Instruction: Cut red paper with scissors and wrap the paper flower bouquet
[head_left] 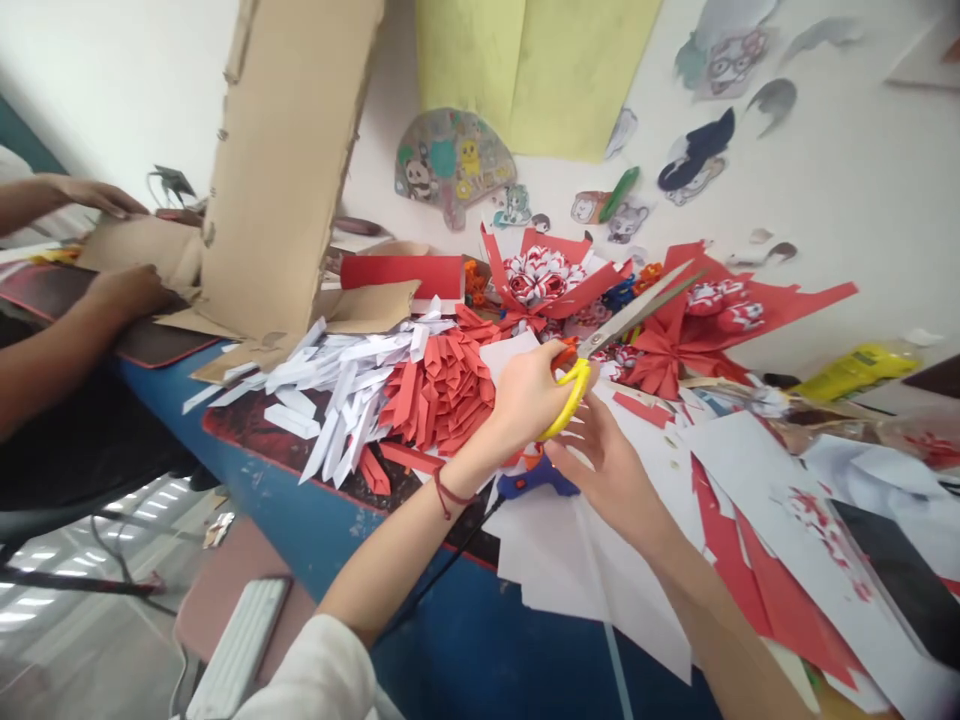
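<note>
A pair of scissors [574,402] with yellow and orange handles is gripped in my left hand [525,392], its blades tilted up to the right. My right hand [611,468] is curled just below the handles, its fingers partly behind them. Small white slivers show between its thumb and fingers; what they belong to is unclear. Beneath my hands lies a blue glue gun [538,477] with an orange tip and a black cord. Left of my hands are a pile of folded red paper strips [446,390] and a pile of folded white strips [349,385].
Red-wrapped paper bouquets [544,275] stand against the wall. White sheets [592,570], red paper [780,600] and a dark phone [892,560] lie to the right, near a yellow bottle [855,370]. A tall cardboard piece [289,150] stands left; beyond, another person's hands [131,290] hold cardboard.
</note>
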